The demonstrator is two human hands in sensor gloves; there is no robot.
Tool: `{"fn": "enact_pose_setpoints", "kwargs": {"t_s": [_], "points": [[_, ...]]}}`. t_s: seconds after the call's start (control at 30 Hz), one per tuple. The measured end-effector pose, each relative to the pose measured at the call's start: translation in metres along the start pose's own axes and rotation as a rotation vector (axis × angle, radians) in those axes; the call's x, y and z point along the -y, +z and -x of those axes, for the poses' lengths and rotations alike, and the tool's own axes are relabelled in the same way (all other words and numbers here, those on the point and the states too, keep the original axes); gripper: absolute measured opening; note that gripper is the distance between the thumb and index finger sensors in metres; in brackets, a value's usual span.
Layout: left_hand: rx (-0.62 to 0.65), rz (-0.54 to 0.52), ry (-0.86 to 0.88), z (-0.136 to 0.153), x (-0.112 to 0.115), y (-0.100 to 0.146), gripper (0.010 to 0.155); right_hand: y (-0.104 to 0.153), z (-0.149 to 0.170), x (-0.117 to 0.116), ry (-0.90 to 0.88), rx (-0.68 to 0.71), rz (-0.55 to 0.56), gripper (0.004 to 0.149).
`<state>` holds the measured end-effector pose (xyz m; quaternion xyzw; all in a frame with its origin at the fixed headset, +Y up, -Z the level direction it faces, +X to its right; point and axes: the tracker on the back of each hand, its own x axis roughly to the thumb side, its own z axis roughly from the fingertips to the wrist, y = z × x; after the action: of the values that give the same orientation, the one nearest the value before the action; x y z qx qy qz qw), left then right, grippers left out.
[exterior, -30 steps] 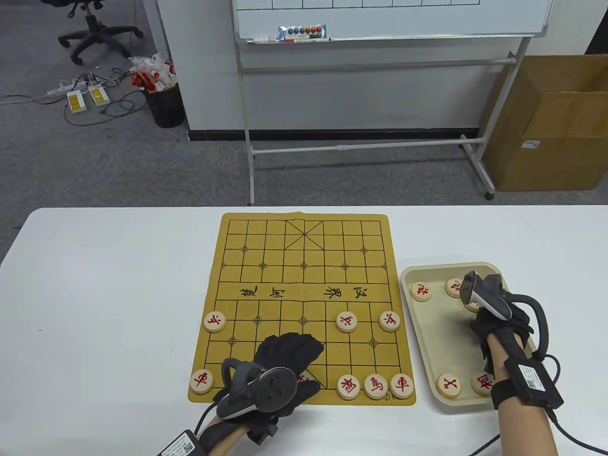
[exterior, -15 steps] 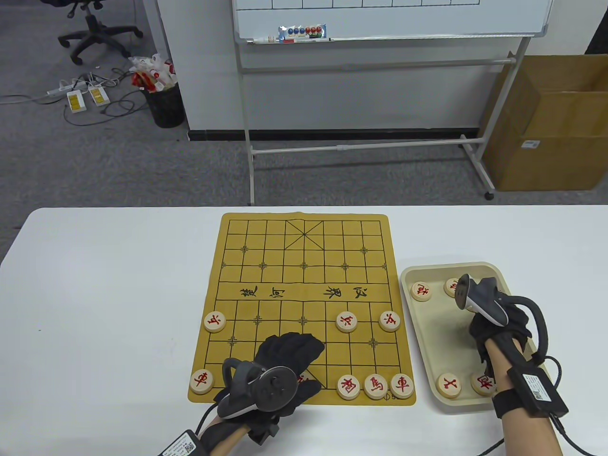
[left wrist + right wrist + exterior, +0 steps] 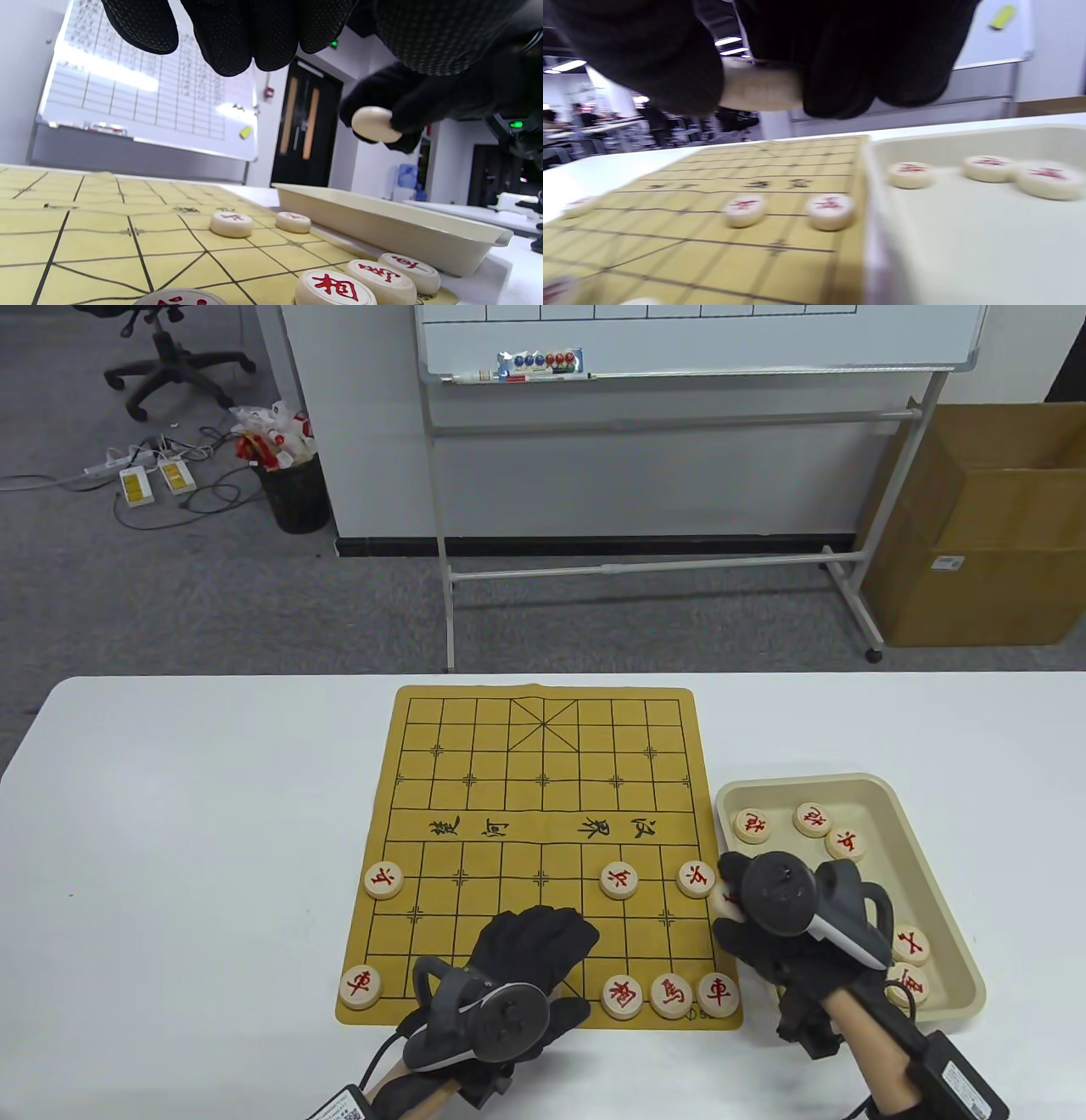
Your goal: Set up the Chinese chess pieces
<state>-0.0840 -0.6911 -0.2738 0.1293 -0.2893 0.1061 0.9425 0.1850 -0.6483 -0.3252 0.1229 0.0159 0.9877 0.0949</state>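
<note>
Table view had the table [image 3: 187, 814] carrying the board [image 3: 543, 780] at centre and the tray [image 3: 950, 916] just beside its right edge, so pieces could cross over with a short reach. Far half of the board was bare; red pieces sat only on the near half: three on the soldier row [image 3: 383, 880], four visible on the back row [image 3: 671, 995], my guess being that red was set up first and was roughly half done. Five loose pieces [image 3: 813, 819] showed in the tray.

Left hand [image 3: 530, 954] sat low over the back-row centre, fingers loosely curled, holding nothing I could see. Probably parked near the palace for the next placement. A fifth back-row piece [image 3: 180, 298] lay right under it, seen only in the left wrist view, cut by the frame edge.

Right hand [image 3: 764, 937] was at the seam between tray and board, pinching one piece [image 3: 728, 902]. From above only a pale sliver showed. Left wrist view gave it clearly: piece [image 3: 374, 124] between thumb and fingertips [image 3: 407, 120], lifted well clear of the board. Right wrist view, blurred, showed the same pinch edge-on [image 3: 759, 89]. No view showed its character, so target square could not be told.
</note>
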Motion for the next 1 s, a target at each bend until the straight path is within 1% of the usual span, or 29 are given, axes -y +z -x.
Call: {"fn": "enact_pose_setpoints", "kwargs": {"t_s": [0.07, 0.2, 0.3, 0.4, 0.47, 0.53, 0.63, 0.73, 0.77, 0.83, 0.87, 0.9, 0.93, 1.0], "points": [[0.013, -0.019, -0.012, -0.004, 0.000, 0.001, 0.081, 0.006, -0.019, -0.006, -0.074, 0.093, -0.030, 0.080], [0.054, -0.063, -0.004, -0.010, 0.000, 0.003, 0.080, 0.010, -0.038, -0.024, -0.230, 0.207, -0.128, 0.081], [0.118, -0.108, -0.066, -0.019, 0.001, 0.006, 0.077, 0.011, -0.043, -0.037, -0.322, 0.258, -0.187, 0.081], [0.170, -0.135, -0.140, -0.029, 0.002, 0.007, 0.070, 0.013, -0.047, -0.047, -0.424, 0.287, -0.247, 0.081], [0.170, -0.145, -0.130, -0.032, 0.004, 0.007, 0.062, 0.014, -0.049, -0.050, -0.453, 0.294, -0.272, 0.080], [0.166, -0.181, -0.105, -0.031, 0.003, 0.007, 0.054, 0.016, -0.051, -0.052, -0.454, 0.313, -0.277, 0.080], [0.198, -0.209, -0.106, -0.029, 0.002, 0.008, 0.053, 0.018, -0.052, -0.052, -0.467, 0.322, -0.269, 0.080], [0.201, -0.224, -0.113, -0.028, -0.001, 0.007, 0.052, 0.020, -0.054, -0.049, -0.455, 0.310, -0.305, 0.081], [0.184, -0.228, -0.112, -0.025, -0.004, 0.005, 0.052, 0.024, -0.055, -0.047, -0.416, 0.298, -0.272, 0.082], [0.124, -0.248, -0.123, -0.012, -0.012, 0.001, 0.052, 0.028, -0.056, -0.040, -0.325, 0.267, -0.131, 0.081], [0.079, -0.250, -0.136, -0.002, -0.016, -0.002, 0.052, 0.031, -0.055, -0.036, -0.269, 0.249, -0.101, 0.081], [0.055, -0.250, -0.146, 0.004, -0.018, -0.004, 0.052, 0.032, -0.055, -0.034, -0.254, 0.247, -0.088, 0.081], [-0.010, -0.224, -0.163, 0.019, -0.019, -0.010, 0.052, 0.034, -0.053, -0.030, -0.251, 0.241, -0.034, 0.080], [-0.073, -0.187, -0.173, 0.035, -0.019, -0.020, 0.052, 0.036, -0.052, -0.027, -0.252, 0.223, 0.019, 0.079]]}}
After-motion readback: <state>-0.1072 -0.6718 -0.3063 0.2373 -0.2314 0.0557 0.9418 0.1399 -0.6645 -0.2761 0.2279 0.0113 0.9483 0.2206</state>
